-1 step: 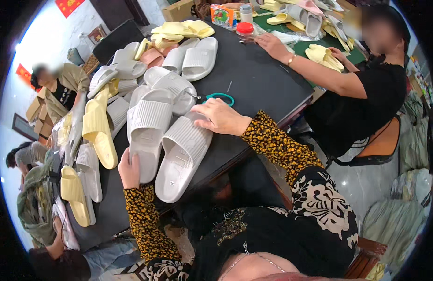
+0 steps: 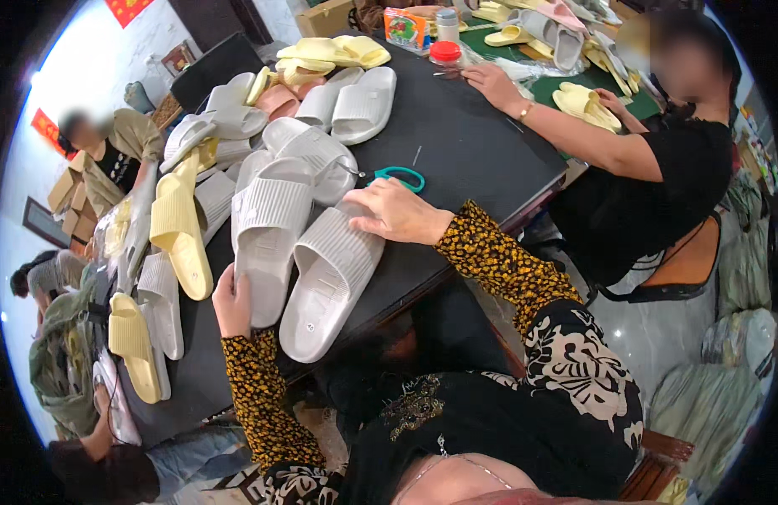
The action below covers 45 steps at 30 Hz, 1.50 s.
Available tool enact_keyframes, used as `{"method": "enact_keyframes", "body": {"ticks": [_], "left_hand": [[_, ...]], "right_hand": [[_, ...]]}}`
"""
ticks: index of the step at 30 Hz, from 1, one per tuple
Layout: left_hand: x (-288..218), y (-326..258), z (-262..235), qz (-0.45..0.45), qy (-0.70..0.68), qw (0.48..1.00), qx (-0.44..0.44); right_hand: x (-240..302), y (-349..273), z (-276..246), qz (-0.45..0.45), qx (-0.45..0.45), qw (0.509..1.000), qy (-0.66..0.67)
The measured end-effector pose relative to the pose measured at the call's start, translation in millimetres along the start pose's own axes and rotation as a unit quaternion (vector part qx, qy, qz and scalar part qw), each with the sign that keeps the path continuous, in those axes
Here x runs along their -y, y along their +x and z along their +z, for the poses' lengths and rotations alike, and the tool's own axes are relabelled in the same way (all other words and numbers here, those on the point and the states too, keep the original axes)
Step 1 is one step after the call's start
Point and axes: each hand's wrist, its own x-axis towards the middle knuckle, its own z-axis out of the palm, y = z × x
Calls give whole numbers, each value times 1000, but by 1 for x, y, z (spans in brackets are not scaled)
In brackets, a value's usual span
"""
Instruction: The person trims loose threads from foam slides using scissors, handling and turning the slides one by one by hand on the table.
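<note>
The left hand (image 2: 232, 305) holds 1 slipper (image 2: 268, 231), the right hand (image 2: 395, 210) another slipper (image 2: 328, 286); a careless sweep could snag the scissors (image 2: 374, 175).

Black table (image 2: 469, 126): beneath the right-hand fingers (image 2: 365, 197). Pale veined wall (image 2: 153, 40): beyond the fingers, to their left. Brown-and-black chair (image 2: 693, 257): right of the fingers. Shiny grey floor (image 2: 668, 328): around the chair, reflecting light.
</note>
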Motion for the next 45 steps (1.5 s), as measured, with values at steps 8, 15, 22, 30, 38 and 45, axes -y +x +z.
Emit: {"method": "enact_keyframes", "body": {"ticks": [8, 15, 22, 30, 38, 45], "left_hand": [[3, -39, -14, -94, -268, 957, -53], [-9, -70, -26, -110, -393, 898, -162], [-30, -82, -13, -67, -462, 835, -292], [-41, -84, 24, -35, -491, 831, -260], [-60, -89, 56, -37, -456, 861, -222], [-73, -94, 86, 6, -351, 912, -211]], "right_hand": [[20, 18, 4, -27, 58, 993, 103], [30, 15, -13, 214, 86, 861, 453], [37, 2, -41, 241, -67, 839, 484], [45, -23, -42, 239, -161, 746, 600], [78, -47, -24, 273, -145, 694, 651], [110, -67, 8, 264, -183, 614, 721]]}}
